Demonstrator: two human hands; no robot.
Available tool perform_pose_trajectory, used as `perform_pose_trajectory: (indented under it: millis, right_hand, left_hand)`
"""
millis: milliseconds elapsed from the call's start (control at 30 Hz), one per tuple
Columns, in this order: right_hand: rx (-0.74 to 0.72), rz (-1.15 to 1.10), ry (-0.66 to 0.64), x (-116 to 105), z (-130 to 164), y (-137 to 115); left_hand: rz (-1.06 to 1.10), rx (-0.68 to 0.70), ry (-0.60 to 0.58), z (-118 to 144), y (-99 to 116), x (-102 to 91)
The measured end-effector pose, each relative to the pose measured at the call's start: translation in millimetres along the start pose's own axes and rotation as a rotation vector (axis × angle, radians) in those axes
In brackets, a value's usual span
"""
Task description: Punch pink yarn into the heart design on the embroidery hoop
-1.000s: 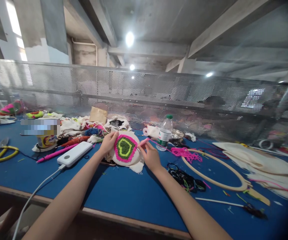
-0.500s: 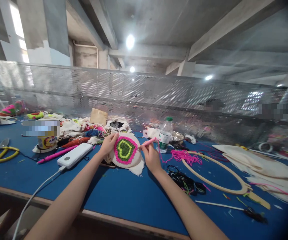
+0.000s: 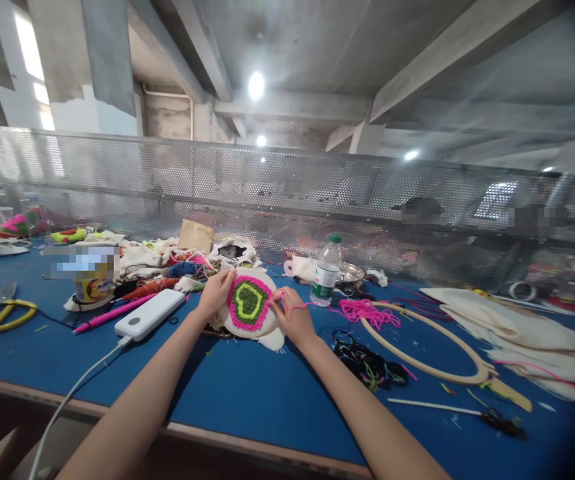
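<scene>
My left hand (image 3: pixel 217 293) grips the left edge of a round embroidery hoop (image 3: pixel 271 328) stretched with white cloth, tilted up above the table. On the cloth is a looped-yarn heart design (image 3: pixel 248 302), green with a yellow line and a pink border. My right hand (image 3: pixel 294 317) is closed at the hoop's right side, fingertips at the pink border. It holds a pink punch needle (image 3: pixel 282 294), mostly hidden by the fingers and seen nearly end-on. Pink yarn (image 3: pixel 370 313) trails from this hand toward a loose pile on the right.
A water bottle (image 3: pixel 327 270) stands behind my right hand. Rightward lie a large wooden hoop (image 3: pixel 427 370), black yarn (image 3: pixel 367 363) and folded white cloth (image 3: pixel 507 320). To the left are a white power bank (image 3: pixel 150 315), a pink pen-shaped tool (image 3: pixel 114 312), a tub (image 3: pixel 92 283) and scissors (image 3: pixel 12 315).
My right hand has moved slightly left against the pink border. The punch needle, earlier slanting out to the right, has turned and shows far less. The left hand keeps its hold on the hoop.
</scene>
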State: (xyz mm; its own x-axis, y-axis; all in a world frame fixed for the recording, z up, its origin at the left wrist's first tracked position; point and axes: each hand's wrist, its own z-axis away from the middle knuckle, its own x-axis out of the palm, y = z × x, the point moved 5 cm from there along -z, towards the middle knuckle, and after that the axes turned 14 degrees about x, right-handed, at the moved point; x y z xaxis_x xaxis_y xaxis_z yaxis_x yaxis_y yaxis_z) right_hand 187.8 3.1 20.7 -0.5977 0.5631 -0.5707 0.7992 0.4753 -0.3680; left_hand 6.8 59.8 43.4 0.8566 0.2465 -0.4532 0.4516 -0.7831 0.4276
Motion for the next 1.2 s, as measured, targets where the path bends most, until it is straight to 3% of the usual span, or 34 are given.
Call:
perform_pose_trajectory:
  millis: [100,300,567,633,800,900,1067,1200]
  right_hand:
    - [-0.03,-0.025,0.0,-6,4,-1]
    - [0.231,-0.08,0.021,-15,1,8]
    - [0.37,-0.228,0.036,-12,1,22]
    - [0.306,-0.226,0.024,-11,0,22]
    - [-0.035,-0.095,-0.083,-9,0,9]
    - [-0.038,-0.07,-0.05,-11,0,8]
    - [-0.018,0.081,0.117,-16,0,4]
    - [0.046,0.023,0.119,-17,-2,4]
  left_hand:
    - [0.038,-0.012,-0.023,0,-2,1.7]
    - [0.064,-0.017,-0.049,-1,-6,5.6]
    - [0.071,-0.001,-0.046,-1,-2,4.5]
    - [0.065,0.0,-0.049,-1,-1,4.2]
    - [0.009,-0.03,-0.05,0,-3,3.7]
    - [0.017,-0.03,-0.041,1,-4,3.9]
    - [0.027,-0.006,-0.042,1,-2,3.7]
    - [0.029,0.01,-0.028,1,2,1.2]
